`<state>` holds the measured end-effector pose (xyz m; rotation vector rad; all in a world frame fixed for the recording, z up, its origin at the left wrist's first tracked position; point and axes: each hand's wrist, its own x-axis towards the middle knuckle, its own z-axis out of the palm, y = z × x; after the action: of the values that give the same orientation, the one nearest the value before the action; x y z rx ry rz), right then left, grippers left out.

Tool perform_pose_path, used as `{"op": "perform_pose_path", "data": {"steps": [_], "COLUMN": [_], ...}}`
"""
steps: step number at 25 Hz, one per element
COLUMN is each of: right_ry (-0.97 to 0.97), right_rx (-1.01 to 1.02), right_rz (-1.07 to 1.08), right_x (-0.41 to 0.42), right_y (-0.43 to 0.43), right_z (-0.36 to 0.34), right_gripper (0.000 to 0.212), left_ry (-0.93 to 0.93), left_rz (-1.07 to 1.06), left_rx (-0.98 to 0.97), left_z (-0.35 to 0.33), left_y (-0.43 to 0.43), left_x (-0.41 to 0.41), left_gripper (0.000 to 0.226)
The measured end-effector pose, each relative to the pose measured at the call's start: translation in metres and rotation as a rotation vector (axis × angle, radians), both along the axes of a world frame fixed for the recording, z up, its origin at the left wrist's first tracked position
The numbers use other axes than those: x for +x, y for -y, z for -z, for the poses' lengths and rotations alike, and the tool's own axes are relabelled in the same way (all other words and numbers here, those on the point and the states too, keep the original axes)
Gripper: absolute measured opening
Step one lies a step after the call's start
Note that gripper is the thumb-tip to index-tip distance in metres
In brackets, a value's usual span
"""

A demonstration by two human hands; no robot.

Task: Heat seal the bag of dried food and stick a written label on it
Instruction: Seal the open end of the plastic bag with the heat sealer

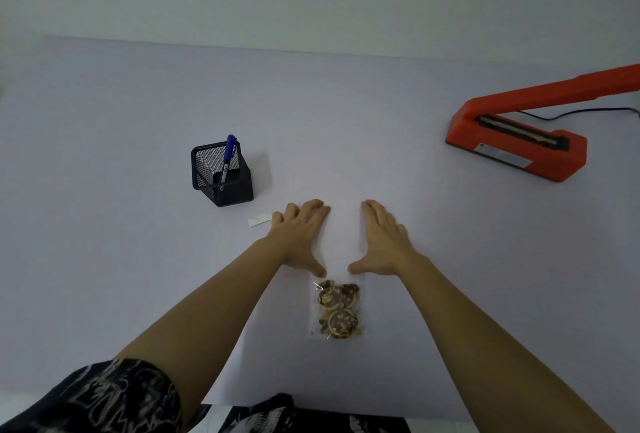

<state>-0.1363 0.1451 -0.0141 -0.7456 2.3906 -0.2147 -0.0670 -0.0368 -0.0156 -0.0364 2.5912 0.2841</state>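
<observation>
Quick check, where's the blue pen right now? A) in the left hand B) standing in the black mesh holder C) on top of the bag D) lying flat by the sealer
B: the pen stands tilted in the mesh holder, left of both hands, while the left hand and right hand rest flat and empty on the table.

Left hand [299, 235]: flat, palm down, fingers together, thumb splayed inward | Right hand [382, 238]: flat, palm down, mirrored, thumb splayed inward | Hands apart, thumbs not touching | Forearms bare, extended forward, converging.
</observation>
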Motion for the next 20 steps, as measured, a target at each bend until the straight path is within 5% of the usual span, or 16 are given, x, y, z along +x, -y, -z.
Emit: {"op": "perform_pose_path", "data": {"steps": [3,10,13,20], "right_ry": [-0.080,-0.148,-0.143,-0.089], "right_rx": [-0.097,-0.231,-0.251,-0.216], "right_rz": [0.023,-0.049,-0.095,-0.074], "right_x": [0.012,0.030,0.033,0.026], "right_y": [-0.008,-0.021,-0.024,-0.024], "right_z": [0.000,0.004,0.007,0.006], "right_gripper": [0.109,0.041,0.022,0.047], "left_ry": [-0.086,-0.221,-0.210,-0.059], "left_rz": [-0.010,0.076,0.071,0.008], "left_rx": [0.091,0.312,0.326,0.283], "left_z": [0.000,0.012,0.016,0.006], "left_y": [-0.001,-0.008,-0.008,-0.002], "left_x": [0.011,0.043,0.044,0.030], "left_gripper": [0.112,0.027,0.028,0.062]}}
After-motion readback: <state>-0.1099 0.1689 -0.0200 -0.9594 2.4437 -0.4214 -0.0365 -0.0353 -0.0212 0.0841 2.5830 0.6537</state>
